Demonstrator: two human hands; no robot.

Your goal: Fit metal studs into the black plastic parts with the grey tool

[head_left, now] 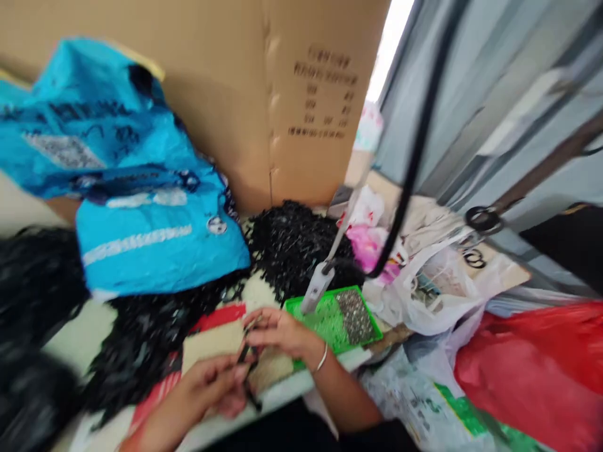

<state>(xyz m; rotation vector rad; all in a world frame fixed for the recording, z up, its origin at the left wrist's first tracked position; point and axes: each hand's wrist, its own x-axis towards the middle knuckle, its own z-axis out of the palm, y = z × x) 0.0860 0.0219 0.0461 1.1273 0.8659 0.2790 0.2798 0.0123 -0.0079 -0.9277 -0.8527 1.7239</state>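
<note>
My left hand [214, 384] is closed, with thumb and fingers pinching a thin, dark strip-like piece [244, 353]. Opposite it, my right hand [280, 333], with a bangle on the wrist, has its fingertips closed at the upper end of this piece. Motion blur hides the exact kind of piece and whether something small sits in the right fingertips. Just past the right hand lies a green tray [325, 320], with many tiny greyish parts [355, 316] heaped at its right side. A white power strip [316, 287] hangs on a cord over the tray's back edge.
Heaps of black pieces [301, 242] lie behind the tray and around the left [136, 339]. A blue printed sack [160, 232] stands at back left before a tall cardboard box [211, 94]. Plastic bags [438, 289] and a red bag [537, 358] crowd the right. A black cable [424, 138] hangs down.
</note>
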